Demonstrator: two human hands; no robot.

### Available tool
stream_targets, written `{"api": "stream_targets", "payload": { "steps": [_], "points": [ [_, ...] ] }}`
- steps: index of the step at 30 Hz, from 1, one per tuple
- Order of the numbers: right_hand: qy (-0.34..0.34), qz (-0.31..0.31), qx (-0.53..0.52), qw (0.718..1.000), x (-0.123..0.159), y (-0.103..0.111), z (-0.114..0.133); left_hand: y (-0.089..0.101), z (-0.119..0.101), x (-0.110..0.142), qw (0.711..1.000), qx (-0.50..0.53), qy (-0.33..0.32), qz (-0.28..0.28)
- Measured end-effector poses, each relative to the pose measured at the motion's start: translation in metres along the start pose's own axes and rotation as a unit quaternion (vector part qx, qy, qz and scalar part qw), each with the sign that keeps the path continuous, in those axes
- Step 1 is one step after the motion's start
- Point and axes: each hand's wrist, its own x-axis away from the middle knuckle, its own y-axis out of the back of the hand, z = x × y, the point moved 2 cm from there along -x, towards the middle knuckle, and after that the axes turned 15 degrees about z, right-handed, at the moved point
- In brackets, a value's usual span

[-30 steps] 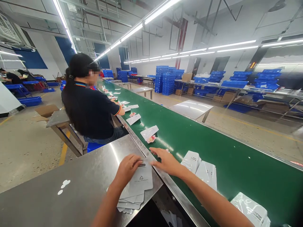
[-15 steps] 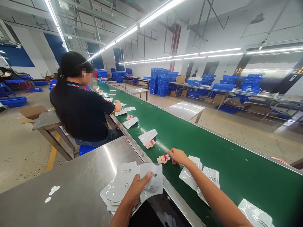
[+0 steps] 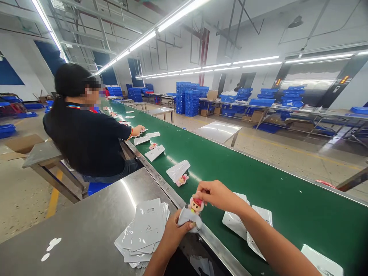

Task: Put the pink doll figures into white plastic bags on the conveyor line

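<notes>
My left hand [image 3: 176,229] is closed on a silver-white pouch [image 3: 191,221], its mouth bowed apart at the top. A small pink doll [image 3: 196,204] with a red top on its head is pinched in the fingers of my right hand [image 3: 211,194]. The doll's lower part is hidden at the pouch's mouth, and its head sticks out above. Left of my left hand, a loose stack of flat pouches [image 3: 143,230] lies on the metal table [image 3: 94,230]. Farther along the belt, another pink doll [image 3: 182,180] lies against a white pouch [image 3: 177,170].
The green conveyor belt [image 3: 247,168] runs away to the far left. Several pouches [image 3: 263,214] lie on it by my right forearm. A co-worker [image 3: 86,130] sits at the left, reaching over the belt. White round stickers [image 3: 53,242] lie on the metal table.
My right hand has picked up the doll from the belt and brought it to the pouch in my left hand. That pouch has gone from flat to bowed apart at its mouth.
</notes>
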Motion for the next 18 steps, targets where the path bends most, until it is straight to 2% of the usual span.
{"api": "stream_targets", "payload": {
  "steps": [2, 5, 9, 11, 13, 15, 16, 17, 18],
  "points": [
    [-0.007, 0.032, 0.063, 0.997, 0.006, -0.002, 0.006, -0.006, 0.000, -0.001, 1.000, -0.004, 0.004, 0.025],
    [-0.001, 0.021, 0.135, 0.991, 0.008, -0.009, 0.009, -0.016, -0.001, -0.001, 0.996, 0.039, 0.006, 0.074],
    [0.085, 0.000, 0.222, 0.971, 0.017, -0.022, 0.014, -0.025, -0.008, -0.002, 0.997, 0.061, -0.006, 0.042],
    [0.108, 0.026, 0.230, 0.967, 0.024, -0.029, 0.014, -0.029, -0.015, -0.003, 0.999, 0.027, -0.024, 0.024],
    [0.112, 0.065, 0.206, 0.970, 0.030, -0.033, 0.010, -0.031, -0.024, -0.002, 0.998, -0.011, -0.037, 0.048],
    [0.106, 0.089, 0.152, 0.979, 0.032, -0.029, 0.001, -0.022, -0.034, 0.000, 0.992, -0.034, -0.046, 0.109],
    [0.091, 0.081, 0.122, 0.985, 0.032, -0.024, -0.007, -0.011, -0.039, 0.001, 0.989, -0.051, -0.047, 0.129],
    [0.064, 0.058, 0.096, 0.992, 0.032, -0.018, -0.018, 0.005, -0.041, 0.004, 0.988, -0.079, -0.042, 0.128],
    [0.028, 0.025, 0.078, 0.996, 0.031, -0.011, -0.031, 0.027, -0.042, 0.006, 0.987, -0.130, -0.030, 0.086]
  ]
}}
